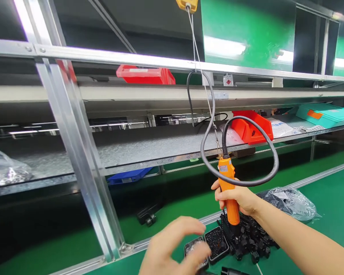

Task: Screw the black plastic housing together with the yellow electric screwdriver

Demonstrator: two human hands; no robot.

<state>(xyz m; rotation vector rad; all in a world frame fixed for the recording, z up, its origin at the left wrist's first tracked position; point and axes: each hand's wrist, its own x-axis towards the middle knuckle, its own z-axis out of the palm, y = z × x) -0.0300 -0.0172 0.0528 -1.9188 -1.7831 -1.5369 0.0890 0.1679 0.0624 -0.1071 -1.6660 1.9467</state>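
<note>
One clear plastic bag point(7, 170) lies on the shelf point(149, 141) at far left. Next, a metal post point(74, 149) slants in front of that shelf. One blue bin point(132, 176) is below the shelf edge, and one red bin point(149, 75) sits on the upper level. The left hand point(166, 250) is in the foreground, thumb and fingers spread apart with a gap between them; no object is visible in the grasp. It partly covers the left tray point(185, 252), whose contents are unclear. Just beside it, the right tray point(219, 256) holds small black pieces. The orange screwdriver point(232, 212) hangs near-upright by a cord from a yellow unit point(188, 4), its black cable point(275, 160) looping outward. The right hand point(243, 196) is wrapped around the screwdriver body. The tool's lower end is at the pile of black parts point(250, 240); its tip cannot be made out. Farther right, a second plastic bag point(296, 204) rests on the green work surface point(335, 210), and a teal box point(332, 115) sits on the shelf
</note>
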